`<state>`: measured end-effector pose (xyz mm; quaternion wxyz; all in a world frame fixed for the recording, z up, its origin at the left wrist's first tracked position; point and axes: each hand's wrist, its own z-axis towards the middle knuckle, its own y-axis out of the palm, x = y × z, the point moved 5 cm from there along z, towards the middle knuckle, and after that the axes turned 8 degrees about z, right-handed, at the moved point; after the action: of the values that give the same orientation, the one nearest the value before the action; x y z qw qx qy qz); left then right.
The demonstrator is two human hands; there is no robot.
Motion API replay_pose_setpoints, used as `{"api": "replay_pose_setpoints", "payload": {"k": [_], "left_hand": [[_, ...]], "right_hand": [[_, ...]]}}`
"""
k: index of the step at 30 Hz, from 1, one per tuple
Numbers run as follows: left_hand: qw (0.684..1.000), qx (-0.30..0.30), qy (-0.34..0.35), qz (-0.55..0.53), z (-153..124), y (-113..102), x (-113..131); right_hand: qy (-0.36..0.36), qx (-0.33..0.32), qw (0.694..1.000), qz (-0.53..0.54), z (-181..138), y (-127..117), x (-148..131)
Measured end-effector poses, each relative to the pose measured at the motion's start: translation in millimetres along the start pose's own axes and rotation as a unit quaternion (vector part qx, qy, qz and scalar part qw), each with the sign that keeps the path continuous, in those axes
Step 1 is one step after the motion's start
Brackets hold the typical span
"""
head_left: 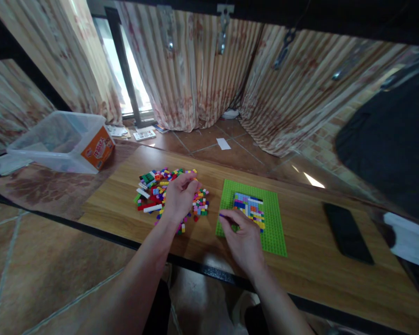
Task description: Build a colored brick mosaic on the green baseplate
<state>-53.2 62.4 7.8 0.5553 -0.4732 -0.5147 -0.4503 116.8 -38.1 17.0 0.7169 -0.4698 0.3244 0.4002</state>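
Observation:
My left hand (180, 196) is over a loose pile of colourful building bricks (150, 204), its thumb and fingers drawn together. Whatever it may pinch is too small to make out. Close to the left edge of a green baseplate (275, 232), my right hand (242, 239) has its fingers closed, and a small dark purple brick (222, 214) shows at the fingertips. A block of multicoloured bricks (253, 204) is fixed on the baseplate's middle, partly covered by the right hand.
The wooden table (303, 279) carries a black phone (347, 232) on the right, with white paper (408, 237) beyond it. A clear plastic bin (59, 144) with an orange label stands at the left. Striped curtains (195, 70) hang behind the table.

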Motion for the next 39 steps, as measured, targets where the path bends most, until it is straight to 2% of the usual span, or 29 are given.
{"api": "replay_pose_setpoints", "payload": {"k": [5, 7, 10, 18, 21, 29, 39], "left_hand": [[0.999, -0.026, 0.015, 0.032, -5.2, 10.9, -1.2], [0.998, -0.041, 0.025, 0.045, -8.5, 16.4, -1.0], [0.993, -0.072, 0.048, 0.078, -13.5, 25.6, -0.7], [0.970, -0.116, 0.132, 0.170, -22.8, 40.4, 8.5], [0.967, -0.121, 0.133, 0.183, -22.8, 40.2, 10.2], [0.962, -0.119, 0.134, 0.208, -21.7, 37.9, 10.8], [0.959, -0.117, 0.143, 0.213, -23.1, 38.4, 11.4]], "right_hand": [[0.050, 0.073, 0.996, 0.018, -10.1, -57.4, 16.1], [0.075, 0.074, 0.994, -0.004, -13.8, -77.3, 27.7], [0.091, 0.057, 0.991, -0.074, -19.1, -94.4, 39.5], [0.096, 0.029, 0.981, -0.166, -21.0, -87.3, 42.9], [0.104, 0.021, 0.977, -0.184, -19.8, -84.8, 43.7], [0.066, 0.017, 0.980, -0.188, -20.5, -84.3, 41.1], [0.099, 0.033, 0.973, -0.205, -16.9, -82.5, 45.4]]}}
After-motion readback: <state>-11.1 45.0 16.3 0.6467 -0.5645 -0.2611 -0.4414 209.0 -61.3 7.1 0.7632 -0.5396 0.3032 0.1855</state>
